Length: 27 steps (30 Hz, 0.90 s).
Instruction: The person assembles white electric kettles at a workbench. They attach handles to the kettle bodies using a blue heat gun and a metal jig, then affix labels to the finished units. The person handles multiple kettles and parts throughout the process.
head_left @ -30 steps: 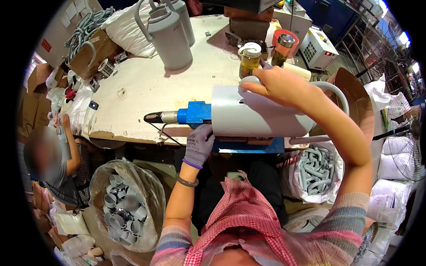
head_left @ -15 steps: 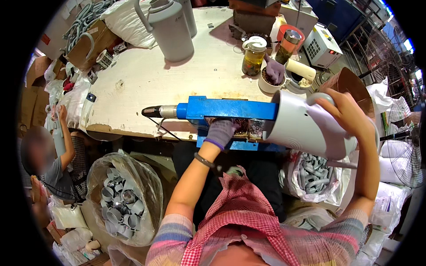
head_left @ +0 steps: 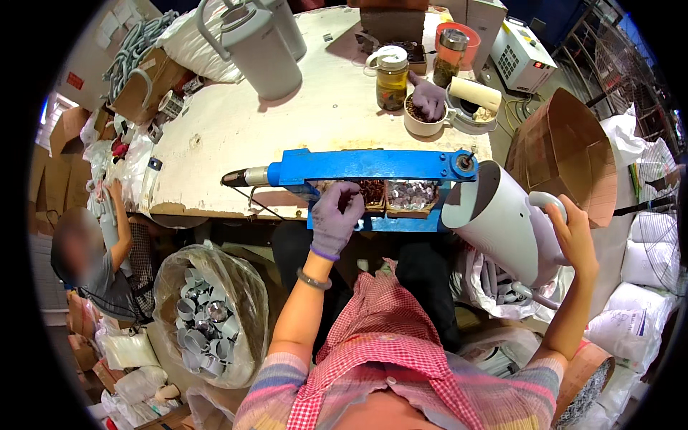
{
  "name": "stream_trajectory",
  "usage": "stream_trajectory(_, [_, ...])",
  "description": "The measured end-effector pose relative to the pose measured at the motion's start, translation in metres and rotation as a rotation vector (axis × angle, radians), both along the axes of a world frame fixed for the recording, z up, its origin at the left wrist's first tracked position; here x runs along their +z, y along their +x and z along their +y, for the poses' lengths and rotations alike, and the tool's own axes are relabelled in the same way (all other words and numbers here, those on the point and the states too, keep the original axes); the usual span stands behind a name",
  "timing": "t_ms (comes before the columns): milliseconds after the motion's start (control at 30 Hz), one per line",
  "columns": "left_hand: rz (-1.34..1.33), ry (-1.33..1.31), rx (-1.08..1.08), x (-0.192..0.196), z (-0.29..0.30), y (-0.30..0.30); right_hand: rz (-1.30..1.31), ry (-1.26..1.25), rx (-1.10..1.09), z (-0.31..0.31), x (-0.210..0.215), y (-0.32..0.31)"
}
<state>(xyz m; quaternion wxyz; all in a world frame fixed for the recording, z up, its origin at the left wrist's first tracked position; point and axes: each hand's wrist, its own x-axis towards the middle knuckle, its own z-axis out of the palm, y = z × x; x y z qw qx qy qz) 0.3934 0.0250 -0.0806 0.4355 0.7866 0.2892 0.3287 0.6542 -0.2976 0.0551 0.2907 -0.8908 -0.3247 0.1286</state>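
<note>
The table (head_left: pixel 236 143) is white, with a brown edge (head_left: pixel 190 209) at the front. The floor (head_left: pixel 605 247) on the right is grey. A dark metal rack (head_left: pixel 579 43) stands at the back right. Bright light (head_left: pixel 49 111) shines far left.

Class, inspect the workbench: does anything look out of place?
Yes: a limp purple glove lies over the white cup of small brown pieces. Odd, since the left hand wears a similar one while the right hand is bare.
</note>
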Motion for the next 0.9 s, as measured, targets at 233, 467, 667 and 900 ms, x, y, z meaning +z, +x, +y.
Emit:
stream_trajectory(233, [-0.087, 0.054, -0.372, 0.063, -0.018, 0.061, 0.032, 0.094, -0.051, -0.023, -0.013, -0.001])
stream_trajectory(467, [-0.108, 0.095, -0.460, 0.090, -0.045, 0.140, 0.051, 0.005, -0.103, -0.033, -0.014, -0.002])
stream_trajectory(667, [-0.111, 0.481, -0.520, 0.082, -0.040, 0.148, -0.002, 0.147, -0.065, -0.038, -0.029, 0.002])
stream_trajectory(900, [-0.052, 0.481, -0.591, 0.080, -0.023, 0.154, 0.031, 0.083, -0.070, -0.032, -0.023, 0.002])
